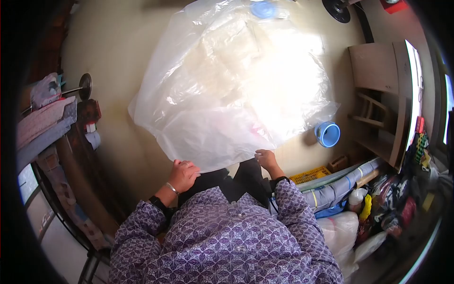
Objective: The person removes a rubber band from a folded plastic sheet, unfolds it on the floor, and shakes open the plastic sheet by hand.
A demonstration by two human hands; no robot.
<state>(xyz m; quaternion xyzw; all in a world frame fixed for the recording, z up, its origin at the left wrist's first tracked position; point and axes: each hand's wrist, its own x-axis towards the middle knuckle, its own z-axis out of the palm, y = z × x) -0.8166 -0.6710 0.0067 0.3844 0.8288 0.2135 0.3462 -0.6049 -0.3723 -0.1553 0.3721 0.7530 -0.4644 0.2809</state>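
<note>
A large translucent plastic sheet (203, 128) spreads out in front of me, wrinkled and shiny, with strong glare on its right part. My left hand (183, 175) is closed on its near edge at the left, with a ring and a bangle showing. At the right end of that edge, my right hand (267, 160) pinches the sheet between thumb and fingers. The near edge runs between both hands, just before my dark trousers (222, 182). A faint pinkish patch shows through the plastic near my right hand.
A blue bucket (327, 134) stands right of the sheet, and a blurred blue round object (263, 9) lies at its far edge. On the right are a wooden cabinet (376, 66), a yellow crate (309, 175) and rolled mats (336, 187). A wooden bench (85, 161) stands left.
</note>
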